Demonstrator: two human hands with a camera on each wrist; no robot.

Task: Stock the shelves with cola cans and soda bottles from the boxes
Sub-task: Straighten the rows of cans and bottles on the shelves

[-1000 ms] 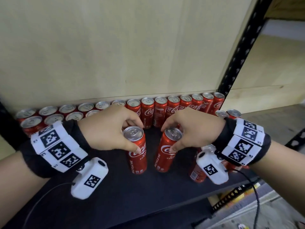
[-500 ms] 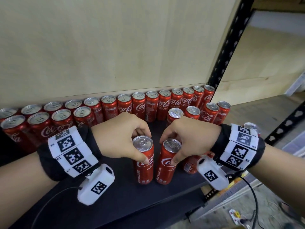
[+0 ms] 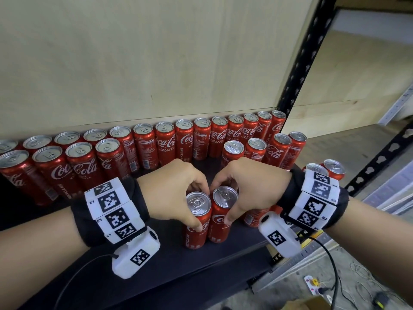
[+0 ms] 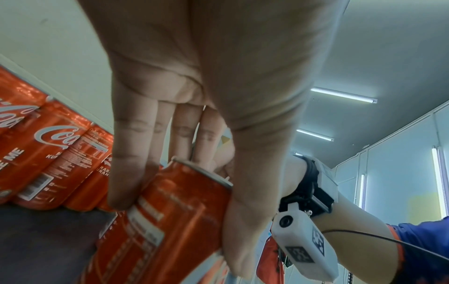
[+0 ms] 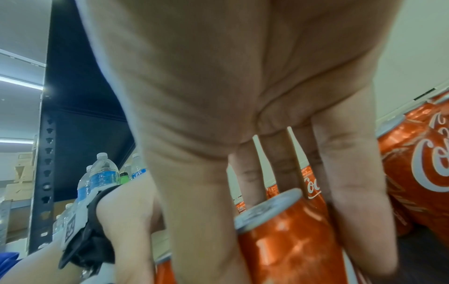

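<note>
Beneath the fingers of each hand stands one cola can on the black shelf (image 3: pixel 201 271): the left hand (image 3: pixel 172 193) grasps the left can (image 3: pixel 197 222) by its rim from above, thumb on the near wall, and the right hand (image 3: pixel 248 189) grasps the right can (image 3: pixel 222 217) likewise — the two cans touching. The top grip appears chosen so both can be lowered upright. Beyond the fingers, the stocked cans (image 3: pixel 185 139) leave a gap in the second row — the likely destination, in my judgement.
</note>
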